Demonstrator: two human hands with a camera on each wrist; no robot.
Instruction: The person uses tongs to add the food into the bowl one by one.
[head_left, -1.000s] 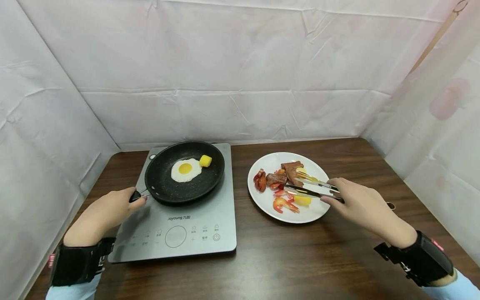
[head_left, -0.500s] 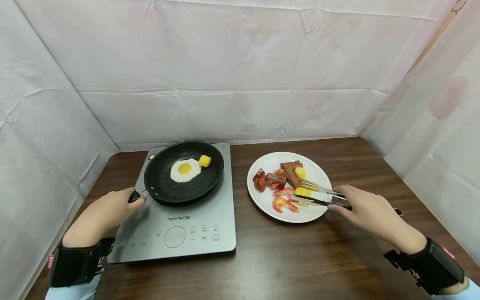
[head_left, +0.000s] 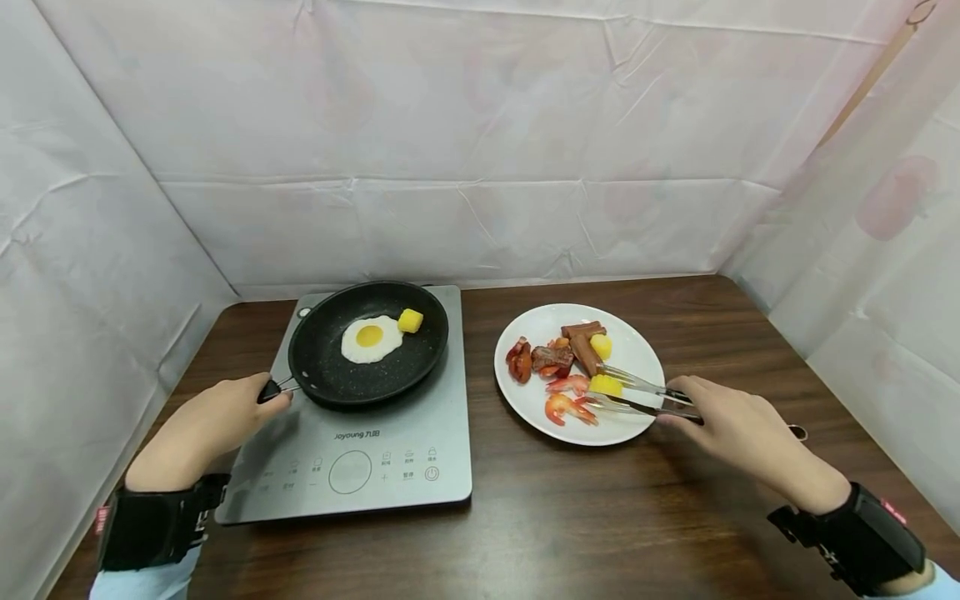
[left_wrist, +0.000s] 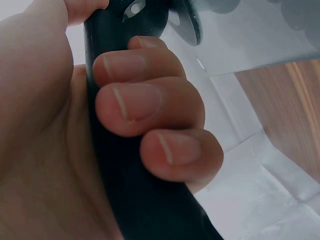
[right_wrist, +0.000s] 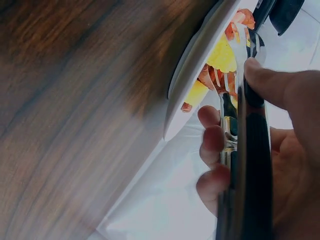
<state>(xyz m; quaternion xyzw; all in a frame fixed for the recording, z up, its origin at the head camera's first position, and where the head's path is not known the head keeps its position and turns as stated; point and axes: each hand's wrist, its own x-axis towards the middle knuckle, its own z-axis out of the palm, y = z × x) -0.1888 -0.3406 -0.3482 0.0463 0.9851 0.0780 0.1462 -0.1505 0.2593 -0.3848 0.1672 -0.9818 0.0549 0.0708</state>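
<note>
My left hand (head_left: 202,429) grips the black handle (left_wrist: 125,165) of a black frying pan (head_left: 368,343) that sits on a grey induction cooker (head_left: 360,450). In the pan lie a fried egg (head_left: 368,338) and a yellow cube (head_left: 409,320). My right hand (head_left: 738,429) holds metal tongs (head_left: 637,396), black-handled in the right wrist view (right_wrist: 252,165), over a white plate (head_left: 633,425). The tong tips close around a yellow piece (head_left: 606,385) on the plate. Sausage (head_left: 583,348), meat (head_left: 552,358) and shrimp (head_left: 566,408) also lie there.
The dark wooden table (head_left: 600,517) is walled in by white sheeting (head_left: 480,150) at the back and both sides. The cooker's touch panel (head_left: 351,472) faces me. A small metal ring (head_left: 798,432) lies on the table behind my right hand.
My right hand drew the tongs back from the sausage and meat toward the plate's near right, and the tips closed around the yellow piece. The left hand and pan stayed still.
</note>
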